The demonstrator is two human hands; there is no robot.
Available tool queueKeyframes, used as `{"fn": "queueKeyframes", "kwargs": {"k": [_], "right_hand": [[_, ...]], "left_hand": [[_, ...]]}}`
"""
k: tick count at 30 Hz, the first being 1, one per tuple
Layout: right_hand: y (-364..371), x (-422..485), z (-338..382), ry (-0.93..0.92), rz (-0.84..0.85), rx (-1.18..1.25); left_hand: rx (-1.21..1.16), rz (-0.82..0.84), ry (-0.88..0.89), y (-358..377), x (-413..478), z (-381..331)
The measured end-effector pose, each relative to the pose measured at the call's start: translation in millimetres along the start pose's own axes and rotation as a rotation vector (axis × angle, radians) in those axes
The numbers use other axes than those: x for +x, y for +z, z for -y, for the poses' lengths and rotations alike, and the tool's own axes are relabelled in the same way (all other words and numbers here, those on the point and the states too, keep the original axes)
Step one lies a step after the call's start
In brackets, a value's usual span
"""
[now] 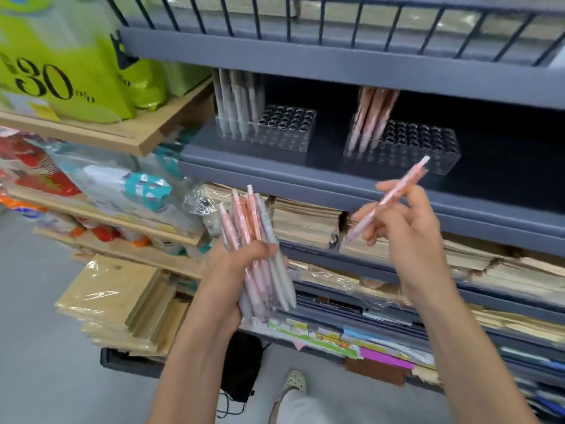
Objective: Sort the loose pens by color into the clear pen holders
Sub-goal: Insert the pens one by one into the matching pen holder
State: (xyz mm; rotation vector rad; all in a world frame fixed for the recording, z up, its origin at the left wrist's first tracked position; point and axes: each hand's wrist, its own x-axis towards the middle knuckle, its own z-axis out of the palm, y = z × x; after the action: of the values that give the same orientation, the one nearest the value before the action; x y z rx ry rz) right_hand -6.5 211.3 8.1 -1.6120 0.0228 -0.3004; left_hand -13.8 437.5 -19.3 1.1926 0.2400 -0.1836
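Head camera, looking forward and down at a shop display. A dark grey shelf [275, 169] crosses the upper middle of the scene; every place below is given relative to it.

On the grey shelf stand two clear pen holders, each a block with a grid of round holes. The left pen holder [284, 130] sits near the shelf's left end, with pale grey pens [235, 99] standing upright in its left rows. The right pen holder [419, 145] sits further right along the shelf, well apart from the first, with leaning pink pens [371, 117] in its left rows.

Below the shelf's front edge, toward its left end, the left hand [226, 276] is wrapped firmly round a bundle of pens [256, 237] (a mix of pink and pale grey), which points up toward the shelf.

Below the shelf's front edge, under the right pen holder, the right hand [406, 237] pinches a single pink pen [394, 194] between thumb and fingers. It slants up to the right, its top end showing in front of the shelf edge, just short of that holder; whether it touches anything there cannot be told.

Under the grey shelf lie wrapped stacks of brown paper goods [305, 221]. Left of it, on a wooden shelf [128, 139], stand green bags [61, 71] printed "30%". Far below, on the floor, are a pale shoe [295, 382] and a black bag [241, 362].
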Motion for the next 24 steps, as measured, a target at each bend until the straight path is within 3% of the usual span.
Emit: {"fn": "queueKeyframes", "kwargs": {"k": [11,24], "right_hand": [[-22,63,-1,-0.073,-0.24,-0.134],[-23,101,2,-0.177,-0.423,-0.278]], "left_hand": [[0.096,0.216,-0.025,50,78,-34],[0.114,0.301,-0.002,50,106,-34]]}}
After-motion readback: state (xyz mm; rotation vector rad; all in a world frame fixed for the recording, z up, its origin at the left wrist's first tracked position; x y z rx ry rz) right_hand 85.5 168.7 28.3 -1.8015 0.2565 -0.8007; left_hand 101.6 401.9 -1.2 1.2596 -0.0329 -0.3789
